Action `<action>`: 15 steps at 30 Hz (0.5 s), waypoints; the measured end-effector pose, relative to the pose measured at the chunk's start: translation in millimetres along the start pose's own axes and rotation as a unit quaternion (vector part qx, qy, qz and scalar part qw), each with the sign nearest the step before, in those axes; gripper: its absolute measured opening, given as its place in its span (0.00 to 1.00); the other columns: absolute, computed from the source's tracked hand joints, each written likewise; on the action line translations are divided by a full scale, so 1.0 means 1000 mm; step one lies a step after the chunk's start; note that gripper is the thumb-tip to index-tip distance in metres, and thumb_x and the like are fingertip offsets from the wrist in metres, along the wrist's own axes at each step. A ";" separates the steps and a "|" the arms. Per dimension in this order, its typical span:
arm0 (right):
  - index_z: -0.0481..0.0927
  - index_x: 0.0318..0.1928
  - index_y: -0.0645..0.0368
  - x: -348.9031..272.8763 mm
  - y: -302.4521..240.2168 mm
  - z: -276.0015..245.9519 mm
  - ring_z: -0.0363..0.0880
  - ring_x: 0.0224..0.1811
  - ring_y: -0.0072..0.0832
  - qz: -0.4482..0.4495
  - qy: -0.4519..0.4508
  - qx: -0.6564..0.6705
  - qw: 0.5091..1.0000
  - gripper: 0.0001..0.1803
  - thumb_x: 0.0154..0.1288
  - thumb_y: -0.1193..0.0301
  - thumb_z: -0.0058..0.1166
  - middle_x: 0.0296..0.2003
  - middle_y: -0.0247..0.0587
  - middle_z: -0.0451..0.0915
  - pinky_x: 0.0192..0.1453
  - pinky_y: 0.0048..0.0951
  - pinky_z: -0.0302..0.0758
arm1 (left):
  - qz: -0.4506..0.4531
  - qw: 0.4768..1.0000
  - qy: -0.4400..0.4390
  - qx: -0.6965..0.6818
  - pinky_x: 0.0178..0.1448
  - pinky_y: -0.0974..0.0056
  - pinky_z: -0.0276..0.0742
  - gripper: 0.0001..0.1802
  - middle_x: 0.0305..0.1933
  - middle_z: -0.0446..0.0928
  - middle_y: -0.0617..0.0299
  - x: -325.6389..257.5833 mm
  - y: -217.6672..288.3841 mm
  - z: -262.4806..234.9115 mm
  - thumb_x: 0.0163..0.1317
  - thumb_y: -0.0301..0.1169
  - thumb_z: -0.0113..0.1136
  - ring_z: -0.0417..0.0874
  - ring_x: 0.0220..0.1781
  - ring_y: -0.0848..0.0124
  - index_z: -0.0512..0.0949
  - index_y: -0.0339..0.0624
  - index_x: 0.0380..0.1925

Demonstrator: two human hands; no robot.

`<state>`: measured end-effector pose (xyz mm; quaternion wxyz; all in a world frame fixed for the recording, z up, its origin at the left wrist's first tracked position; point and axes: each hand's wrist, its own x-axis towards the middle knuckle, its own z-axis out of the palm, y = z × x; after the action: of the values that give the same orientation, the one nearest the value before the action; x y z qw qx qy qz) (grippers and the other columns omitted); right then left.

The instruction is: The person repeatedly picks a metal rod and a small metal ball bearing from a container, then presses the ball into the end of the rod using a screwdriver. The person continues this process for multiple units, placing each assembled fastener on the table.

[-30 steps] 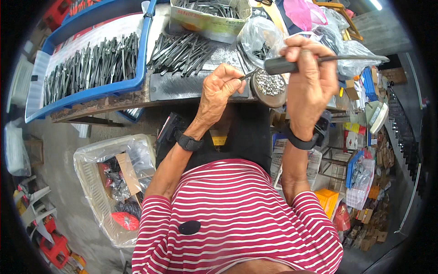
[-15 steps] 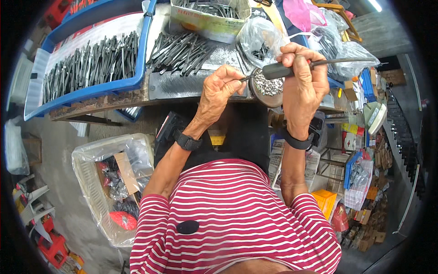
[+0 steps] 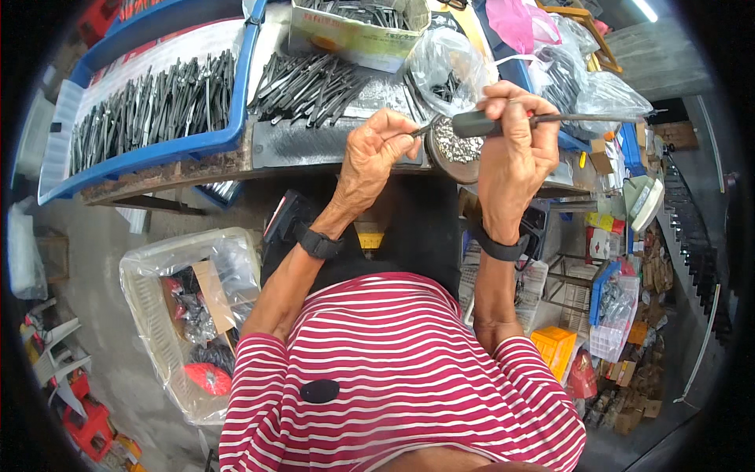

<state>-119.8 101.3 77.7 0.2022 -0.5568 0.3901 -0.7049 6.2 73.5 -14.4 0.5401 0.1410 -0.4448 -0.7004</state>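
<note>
Above the table's near edge, my left hand [image 3: 375,149] pinches a thin dark metal piece [image 3: 425,129] between thumb and fingertips. My right hand [image 3: 519,149] is wrapped round a screwdriver-like tool with a dark handle [image 3: 474,124]. The handle's end points left toward the thin piece, and its long dark shaft [image 3: 590,118] runs out to the right. Between and behind my hands stands a round dish [image 3: 452,173] of small silvery parts, partly hidden by the right hand. A loose pile of dark strips [image 3: 311,86] lies beyond the left hand.
At the left, a blue tray [image 3: 149,161] holds many dark strips. A carton [image 3: 346,39] with more strips and clear plastic bags [image 3: 452,67] stand at the back. Below the table's left part, a plastic-lined basket [image 3: 149,315] sits on the floor. Crates and boxes fill the right side.
The tool in my right hand has tilted a little, its shaft end now lower. Both hands keep their grips, and the whole view has shifted slightly.
</note>
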 end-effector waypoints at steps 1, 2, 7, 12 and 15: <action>0.68 0.38 0.63 0.001 0.001 -0.005 0.70 0.33 0.21 0.018 0.013 0.010 1.000 0.03 0.67 0.76 0.44 0.36 0.45 0.76 0.45 0.26 0.70 | 0.001 1.000 0.006 0.010 0.39 0.73 0.68 0.04 0.29 0.74 0.64 0.000 0.003 0.002 0.60 0.22 0.52 0.73 0.32 0.79 0.72 0.36 0.36; 0.68 0.38 0.63 0.001 0.002 -0.009 0.70 0.33 0.21 0.039 0.034 0.030 0.998 0.03 0.67 0.76 0.44 0.36 0.45 0.75 0.46 0.27 0.71 | 0.003 1.000 0.014 0.023 0.39 0.73 0.68 0.05 0.28 0.75 0.64 0.000 0.005 0.004 0.60 0.22 0.52 0.73 0.31 0.79 0.72 0.36 0.36; 0.68 0.39 0.63 -0.009 0.005 -0.017 0.70 0.34 0.21 0.102 0.036 0.083 0.991 0.04 0.67 0.75 0.44 0.36 0.45 0.75 0.47 0.28 0.71 | -0.012 0.994 0.044 0.098 0.30 0.76 0.68 0.05 0.26 0.76 0.66 -0.005 0.020 0.019 0.59 0.21 0.52 0.73 0.27 0.82 0.74 0.35 0.36; 0.69 0.39 0.64 -0.021 0.008 -0.025 0.70 0.34 0.21 0.130 0.045 0.084 0.987 0.05 0.67 0.74 0.45 0.36 0.44 0.75 0.46 0.26 0.72 | -0.037 0.982 0.052 0.180 0.30 0.77 0.68 0.05 0.26 0.77 0.64 -0.009 0.025 0.025 0.59 0.22 0.53 0.72 0.25 0.83 0.74 0.34 0.35; 0.69 0.39 0.64 -0.024 0.010 -0.026 0.71 0.33 0.21 0.143 0.049 0.091 0.984 0.05 0.67 0.74 0.45 0.35 0.42 0.75 0.45 0.25 0.72 | -0.014 0.980 0.055 0.189 0.32 0.77 0.69 0.05 0.26 0.77 0.64 -0.009 0.023 0.027 0.59 0.22 0.54 0.73 0.27 0.82 0.74 0.32 0.36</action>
<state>-138.9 120.9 53.4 0.3312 -0.4394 0.4093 -0.7278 6.2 94.0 16.0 0.5175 0.2853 -0.5369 -0.6021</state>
